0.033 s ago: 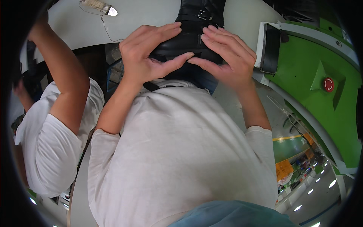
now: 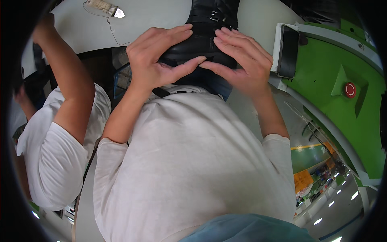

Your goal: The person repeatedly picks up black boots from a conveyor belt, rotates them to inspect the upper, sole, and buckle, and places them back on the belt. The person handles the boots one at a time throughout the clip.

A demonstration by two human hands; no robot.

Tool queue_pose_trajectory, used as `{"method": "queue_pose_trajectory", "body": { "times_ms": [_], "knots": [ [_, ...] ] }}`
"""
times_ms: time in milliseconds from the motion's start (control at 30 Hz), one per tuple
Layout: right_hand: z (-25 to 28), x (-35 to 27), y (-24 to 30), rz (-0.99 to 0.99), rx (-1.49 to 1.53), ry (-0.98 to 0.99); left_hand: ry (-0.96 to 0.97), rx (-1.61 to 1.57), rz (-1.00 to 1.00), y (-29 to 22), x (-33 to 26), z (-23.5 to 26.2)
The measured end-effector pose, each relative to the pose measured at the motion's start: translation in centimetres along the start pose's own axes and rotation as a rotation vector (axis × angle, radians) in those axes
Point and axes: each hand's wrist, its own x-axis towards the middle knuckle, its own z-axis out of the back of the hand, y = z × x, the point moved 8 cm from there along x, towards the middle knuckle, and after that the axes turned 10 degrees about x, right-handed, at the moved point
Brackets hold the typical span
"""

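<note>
A black boot (image 2: 196,43) with a buckled strap lies at the near edge of the white table, partly behind my hands. My left hand (image 2: 155,56) is at its left side, fingers stretched out and tips over the boot's upper. From the right, my right hand (image 2: 248,58) mirrors it, its straight fingers spread over the boot's other side. My two thumb tips meet, or nearly so, in front of the boot. Neither hand is closed round it; whether the fingertips press on the leather I cannot tell.
On the white table (image 2: 86,30), at the far left, lies a cone of pale thread (image 2: 100,5) with a trailing strand. A co-worker's bare arm (image 2: 68,68) reaches in at left. A green machine (image 2: 322,68) with a red stop button (image 2: 349,90) stands at right.
My hands and the boot hold practically the same place. At the left, the co-worker's hand and forearm have shifted very slightly.
</note>
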Motion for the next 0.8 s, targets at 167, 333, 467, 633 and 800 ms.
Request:
{"method": "queue_pose_trajectory", "body": {
  "times_ms": [167, 333, 467, 633, 800],
  "knots": [
    [-0.4, 0.7, -0.1, -0.036, 0.0, -0.03, 0.006, -0.035, -0.059, 1.2, 1.2, 0.3],
    [-0.3, 1.4, -0.7, -0.029, -0.01, -0.059, -0.208, -0.035, 0.019, 3.1, 2.7, 0.0],
    [-0.6, 1.8, -0.8, 0.02, 0.008, -0.099, -0.241, -0.004, 0.084, 4.9, 3.1, -0.4],
    [-0.1, 5.5, -3.1, -0.153, 0.172, 0.066, -0.264, -0.039, 0.118, 5.3, 3.4, -0.2],
    [-9.1, 17.5, -4.1, -0.271, 0.09, 0.252, -0.239, 0.035, 0.077, 4.4, 3.1, 0.0]
  ]
}}
